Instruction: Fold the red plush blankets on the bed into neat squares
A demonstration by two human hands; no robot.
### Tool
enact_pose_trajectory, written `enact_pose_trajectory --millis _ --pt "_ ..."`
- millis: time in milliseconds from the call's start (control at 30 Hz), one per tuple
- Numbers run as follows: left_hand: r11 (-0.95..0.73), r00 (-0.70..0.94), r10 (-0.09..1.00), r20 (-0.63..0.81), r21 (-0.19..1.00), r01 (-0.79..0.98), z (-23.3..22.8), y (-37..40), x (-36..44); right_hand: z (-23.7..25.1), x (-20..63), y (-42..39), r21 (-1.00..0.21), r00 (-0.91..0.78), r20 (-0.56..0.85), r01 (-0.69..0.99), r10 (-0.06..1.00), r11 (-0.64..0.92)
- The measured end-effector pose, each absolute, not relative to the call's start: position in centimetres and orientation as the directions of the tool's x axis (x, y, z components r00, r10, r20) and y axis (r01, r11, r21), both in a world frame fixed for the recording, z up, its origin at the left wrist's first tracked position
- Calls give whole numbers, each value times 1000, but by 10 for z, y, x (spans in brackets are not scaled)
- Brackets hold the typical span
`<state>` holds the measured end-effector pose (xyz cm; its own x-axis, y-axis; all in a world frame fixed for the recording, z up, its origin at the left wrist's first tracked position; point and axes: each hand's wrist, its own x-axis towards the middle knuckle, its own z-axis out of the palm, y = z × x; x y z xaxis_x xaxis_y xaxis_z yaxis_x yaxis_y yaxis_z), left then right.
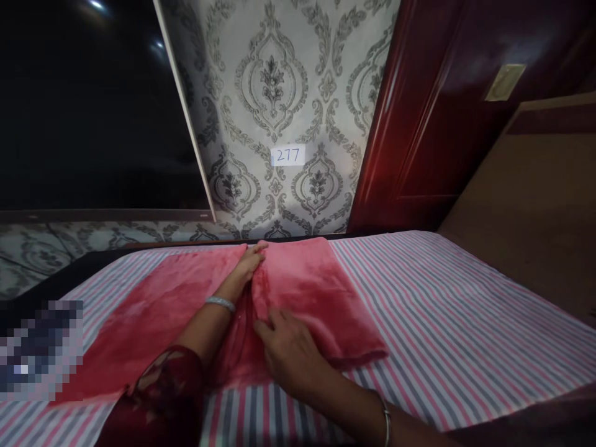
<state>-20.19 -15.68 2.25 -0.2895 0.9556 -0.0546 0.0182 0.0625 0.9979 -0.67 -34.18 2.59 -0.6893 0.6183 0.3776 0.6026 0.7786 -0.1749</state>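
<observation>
A pinkish-red plush cloth [321, 292] lies spread over a striped sheet, and its right part forms a folded panel. A raised fold runs down its middle between my two hands. My left hand [251, 261] reaches to the far end of that fold, its fingers closed on the fabric near the back edge. Closer to me, my right hand [291, 351] pinches the same fold at its near part, thumb and fingers together. The left portion of the cloth is flat but slightly rumpled, partly covered by my left forearm.
The striped sheet [433, 310] in pink, grey and white covers the table. Behind it stands a patterned wall with a paper label [287, 155] reading 277. A large dark screen [93, 112] hangs at left, a dark red door [419, 124] stands at right. A pixelated patch covers the left edge.
</observation>
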Motion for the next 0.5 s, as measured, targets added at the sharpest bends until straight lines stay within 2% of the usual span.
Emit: enact_pose_trajectory --millis 133,267,367,433,500 --pt "70 -284 957 -65 998 6 27 -164 -201 36 -15 -344 -228 -706 359 568 610 791" --pt "123 -234 964 -127 992 -31 25 -189 -198 42 0 -334 -438 -716 321 467 619 768" --pt "127 -158 978 -136 990 -66 25 -218 -194 43 41 -310 -518 -549 421 508 722 688" --pt "123 -103 986 -132 988 -91 24 -243 -191 37 78 -292 -501 -399 471 613 787 611" --pt "117 -74 989 -124 989 -92 21 -267 -188 26 115 -277 -490 -261 459 723 849 487"
